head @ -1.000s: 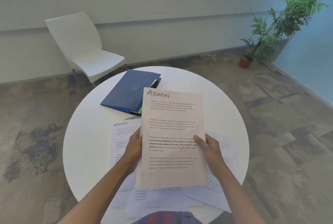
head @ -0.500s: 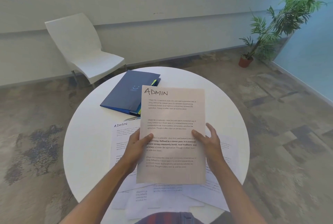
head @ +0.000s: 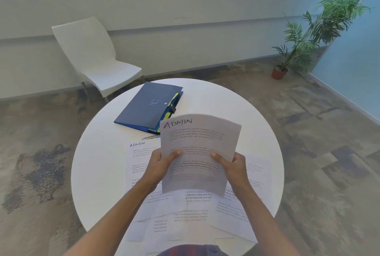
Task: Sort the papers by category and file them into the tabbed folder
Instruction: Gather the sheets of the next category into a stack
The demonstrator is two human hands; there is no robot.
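Bowed backward since before, ADMIN sheet (head: 200,153), print blurred, pinched by left hand (head: 162,163) and right hand (head: 233,164).

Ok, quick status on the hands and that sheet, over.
Both hands, left and right, grip ADMIN sheet, bowed above table. Blue folder closed. Loose papers spread underneath.

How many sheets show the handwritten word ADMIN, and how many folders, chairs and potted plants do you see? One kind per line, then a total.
ADMIN sheets: 2, one held up, one on the table
Folders: 1
Chairs: 1
Potted plants: 1
Total: 5
Other loose sheets overlap, so they are left uncounted.
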